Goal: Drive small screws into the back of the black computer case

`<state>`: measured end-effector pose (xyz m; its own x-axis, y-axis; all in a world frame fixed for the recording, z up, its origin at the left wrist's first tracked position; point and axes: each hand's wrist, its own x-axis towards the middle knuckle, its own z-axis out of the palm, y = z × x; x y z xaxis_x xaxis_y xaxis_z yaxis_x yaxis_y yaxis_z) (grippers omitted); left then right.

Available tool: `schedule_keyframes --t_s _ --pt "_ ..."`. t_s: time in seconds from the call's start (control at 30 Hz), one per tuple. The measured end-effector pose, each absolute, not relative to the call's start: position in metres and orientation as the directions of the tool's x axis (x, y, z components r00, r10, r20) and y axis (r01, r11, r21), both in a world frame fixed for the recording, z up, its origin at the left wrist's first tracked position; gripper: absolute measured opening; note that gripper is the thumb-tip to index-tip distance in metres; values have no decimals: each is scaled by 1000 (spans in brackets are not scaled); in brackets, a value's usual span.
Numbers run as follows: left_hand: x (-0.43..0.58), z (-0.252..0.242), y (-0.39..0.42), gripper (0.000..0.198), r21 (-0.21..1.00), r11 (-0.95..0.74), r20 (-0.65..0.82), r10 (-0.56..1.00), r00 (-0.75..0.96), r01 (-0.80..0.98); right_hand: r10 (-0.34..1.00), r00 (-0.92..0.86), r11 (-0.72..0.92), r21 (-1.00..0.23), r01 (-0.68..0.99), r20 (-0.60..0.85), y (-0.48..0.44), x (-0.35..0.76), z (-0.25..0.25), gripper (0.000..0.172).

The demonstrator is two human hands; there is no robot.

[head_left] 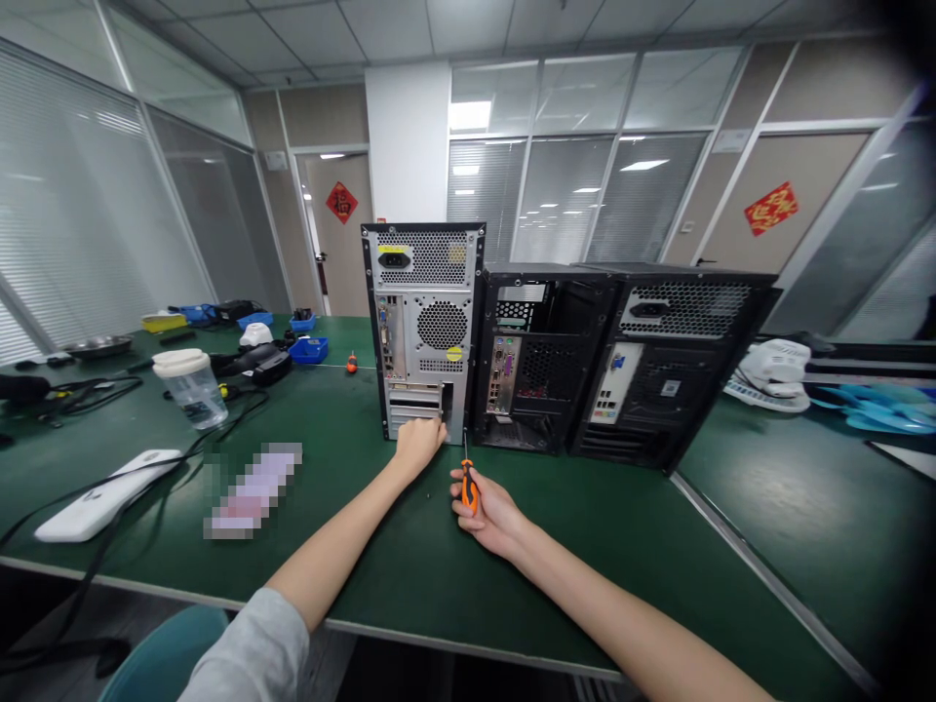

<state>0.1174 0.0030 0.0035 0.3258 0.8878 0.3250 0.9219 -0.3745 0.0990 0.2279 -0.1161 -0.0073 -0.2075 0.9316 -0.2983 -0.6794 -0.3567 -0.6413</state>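
A tall computer case stands upright with its silver back panel facing me. My left hand is closed at the lower part of that panel, by the expansion slot covers; whatever its fingers hold is hidden. In my right hand is an orange and black screwdriver, shaft pointing up. Its tip is near the lower right edge of the case back; I cannot tell whether it touches a screw. To the right stand two black computer cases, one with an open upper bay and one with a mesh back.
The green table carries a lidded plastic cup, a white device with black cables, and a blurred flat item on the left. Blue bins and a small orange-handled tool lie farther back. White and blue items sit at right.
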Motion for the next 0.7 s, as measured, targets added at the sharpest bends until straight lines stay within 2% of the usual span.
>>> schedule_keyframes --t_s 0.27,0.43,0.7 --pt "118 3 5 48 85 -365 328 889 320 927 927 -187 -362 -644 -674 -326 -115 228 -7 21" --pt "118 2 5 47 70 -373 339 881 329 925 928 -164 -357 -677 -643 -334 -115 227 -6 14" --pt "117 1 5 47 70 -379 359 872 331 923 962 -53 -243 -754 -610 -267 -116 224 -10 31"
